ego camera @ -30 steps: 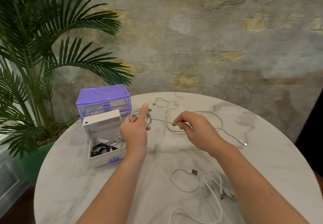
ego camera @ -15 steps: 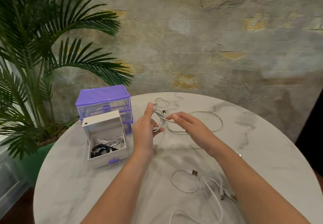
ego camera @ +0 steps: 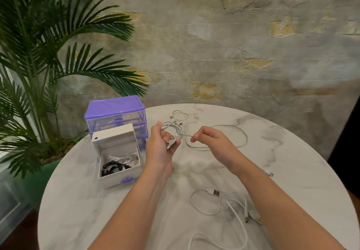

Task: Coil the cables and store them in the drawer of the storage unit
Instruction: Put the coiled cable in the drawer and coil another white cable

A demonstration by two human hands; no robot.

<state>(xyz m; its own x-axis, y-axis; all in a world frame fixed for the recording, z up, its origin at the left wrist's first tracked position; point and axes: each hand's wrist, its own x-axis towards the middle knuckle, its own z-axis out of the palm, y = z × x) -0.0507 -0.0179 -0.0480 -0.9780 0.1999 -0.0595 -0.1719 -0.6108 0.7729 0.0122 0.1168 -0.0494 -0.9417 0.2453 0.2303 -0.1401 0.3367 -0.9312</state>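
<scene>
My left hand (ego camera: 161, 144) grips a partly wound coil of grey-white cable (ego camera: 172, 130) above the marble table (ego camera: 78, 201). My right hand (ego camera: 210, 140) pinches the same cable's free run just right of the coil. The rest of that cable (ego camera: 233, 136) lies in a loop on the table behind my right hand. The purple storage unit (ego camera: 116, 109) stands at the back left. Its white drawer (ego camera: 118, 177) sits pulled out in front of it, holding coiled black and white cables. A loose white USB cable (ego camera: 214, 201) lies near the front.
A palm plant (ego camera: 39, 64) stands left of the table, close to the storage unit. A rough plastered wall (ego camera: 214, 45) rises behind. A small connector (ego camera: 269, 173) lies by my right forearm. Another plug end (ego camera: 171, 116) lies at the table's far side.
My left hand has turned palm up with more loops of cable gathered in it. My right hand swept in to the coil and has drawn back to the right, pinching the cable again.
</scene>
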